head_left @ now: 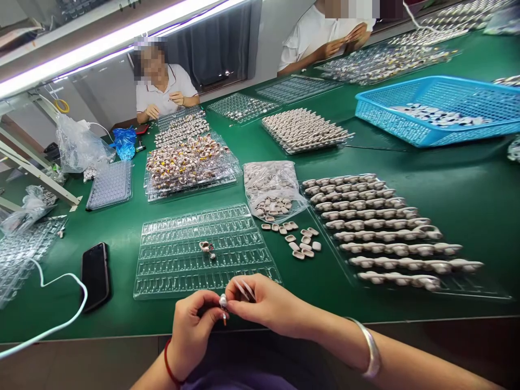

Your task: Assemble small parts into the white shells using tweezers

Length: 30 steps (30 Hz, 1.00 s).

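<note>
A small pale piece point(223, 301) is held at the near edge of the green surface point(406, 168), pinched between thumb and finger of the left grip point(193, 325). The right grip point(266, 300) is narrowed onto the same piece, its fingertips closed against it; two pale slivers point(246, 291) are also seen between its fingers, but what they are cannot be told. An orange tip is seen below the left fingertips.

Just beyond both grips, a clear tray point(139, 260) is laid out, and only one open part point(207, 248) is seen in it, so that tray seems nearly used up. Further ahead and to the left of the grips, a heap of parts point(182, 160) is carried on stacked trays, by which much appears to be left.

To the right of the right grip, slanting rows of grey pieces point(385, 222) are set in another tray point(467, 285); these are judged to be done. The nearest row is stopped short of the tray's right side, so this tray seems largely but not wholly filled. Between the two trays, loose covers point(306, 247) are scattered beside a bag of covers point(270, 179), apparently unused. The held piece itself is judged to be unfinished, being worked by both grips.
</note>
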Tool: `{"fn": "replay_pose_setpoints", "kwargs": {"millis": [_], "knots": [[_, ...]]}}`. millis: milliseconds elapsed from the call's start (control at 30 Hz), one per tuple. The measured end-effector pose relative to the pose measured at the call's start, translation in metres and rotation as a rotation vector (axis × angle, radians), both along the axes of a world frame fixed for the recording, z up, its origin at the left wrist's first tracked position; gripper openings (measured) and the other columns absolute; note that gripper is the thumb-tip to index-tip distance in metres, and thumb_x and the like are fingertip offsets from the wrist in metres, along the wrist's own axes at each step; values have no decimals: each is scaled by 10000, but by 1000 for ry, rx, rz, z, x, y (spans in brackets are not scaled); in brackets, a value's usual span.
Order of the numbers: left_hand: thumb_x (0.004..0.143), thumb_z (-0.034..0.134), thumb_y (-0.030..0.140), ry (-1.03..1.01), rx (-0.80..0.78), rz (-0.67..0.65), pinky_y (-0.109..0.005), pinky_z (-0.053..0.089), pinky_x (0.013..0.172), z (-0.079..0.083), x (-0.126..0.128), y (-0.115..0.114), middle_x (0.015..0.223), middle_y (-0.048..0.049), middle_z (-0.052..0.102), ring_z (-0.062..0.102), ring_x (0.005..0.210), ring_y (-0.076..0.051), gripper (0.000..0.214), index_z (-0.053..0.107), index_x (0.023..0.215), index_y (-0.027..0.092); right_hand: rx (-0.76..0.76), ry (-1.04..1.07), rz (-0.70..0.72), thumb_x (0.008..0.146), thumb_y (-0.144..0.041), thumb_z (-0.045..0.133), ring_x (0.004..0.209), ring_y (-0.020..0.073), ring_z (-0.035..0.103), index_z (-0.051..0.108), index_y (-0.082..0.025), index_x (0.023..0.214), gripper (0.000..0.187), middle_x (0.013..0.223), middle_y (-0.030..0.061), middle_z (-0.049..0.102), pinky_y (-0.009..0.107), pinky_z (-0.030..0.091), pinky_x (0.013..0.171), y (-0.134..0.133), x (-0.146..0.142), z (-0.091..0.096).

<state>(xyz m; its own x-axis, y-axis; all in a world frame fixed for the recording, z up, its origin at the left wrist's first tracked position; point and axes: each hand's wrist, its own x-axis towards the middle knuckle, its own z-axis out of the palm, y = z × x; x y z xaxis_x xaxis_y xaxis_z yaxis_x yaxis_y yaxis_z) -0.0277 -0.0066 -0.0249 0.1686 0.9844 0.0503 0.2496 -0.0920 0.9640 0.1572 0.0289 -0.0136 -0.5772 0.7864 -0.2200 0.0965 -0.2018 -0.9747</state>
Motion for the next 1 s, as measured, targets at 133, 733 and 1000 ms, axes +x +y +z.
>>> {"fn": "replay_pose_setpoints", "kwargs": {"millis": [133,733,1000], "knots": [[750,634,86,-55,-21,-2,-186,537,558,1,0,0,655,-2,730,670,557,-133,110,700,770,171,27,-22,-10,722,-300,586,537,97,349,589,-150,689,153,563,-50,445,231,263,504,-2,0,3],[529,923,228,-155,-79,-117,-259,573,784,21,0,4,890,-48,778,717,806,-211,466,749,960,184,321,72,-188,737,-88,510,570,98,391,619,-183,829,171,659,-49,451,204,316,511,-12,-1,19],[725,802,243,-195,-117,-154,-237,571,683,26,-3,23,788,-49,759,700,711,-175,145,762,840,165,678,159,-242,893,-95,508,630,103,473,649,-214,994,211,818,3,501,193,406,531,-14,-1,4]]}}
